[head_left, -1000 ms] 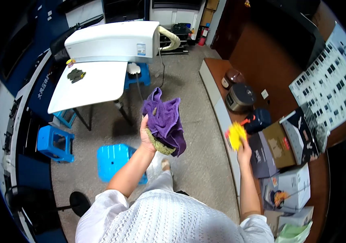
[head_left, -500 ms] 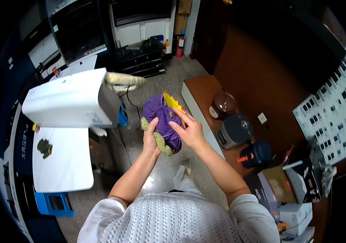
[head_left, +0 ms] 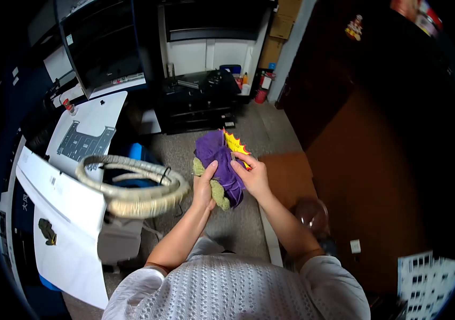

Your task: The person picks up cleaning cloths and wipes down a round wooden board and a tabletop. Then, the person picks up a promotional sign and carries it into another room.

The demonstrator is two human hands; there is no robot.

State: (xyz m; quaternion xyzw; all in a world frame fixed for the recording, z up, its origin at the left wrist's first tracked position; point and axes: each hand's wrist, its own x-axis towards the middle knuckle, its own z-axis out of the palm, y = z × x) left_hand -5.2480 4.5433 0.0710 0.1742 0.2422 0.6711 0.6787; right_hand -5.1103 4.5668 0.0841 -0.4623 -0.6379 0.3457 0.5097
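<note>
A bundle of purple cloth (head_left: 210, 145) and green fuzzy cloth (head_left: 220, 195) is held in front of my body, above the floor. My left hand (head_left: 203, 191) grips its left and lower side, thumb on top. My right hand (head_left: 254, 177) is on the right side, with thumb and fingers closed at the edge of a yellow starburst card (head_left: 234, 142) with a red border. The card stands up behind the cloth, and its writing is too small to read. The far side of the bundle is hidden.
At left, a white table (head_left: 70, 266) bears a white air conditioner unit (head_left: 73, 197) and a dark cloth item (head_left: 47, 232). Coiled wrapped pipe (head_left: 145, 205) juts toward my left arm. A brown cabinet (head_left: 286, 176) with a round dark jar (head_left: 311, 214) stands at right. A black stand (head_left: 195, 109) is ahead.
My view has moved forward and turned, so the coiled pipe appears nearer and the cabinet's items lie lower. Both hands keep hold of the cloth bundle, with little change in grip.
</note>
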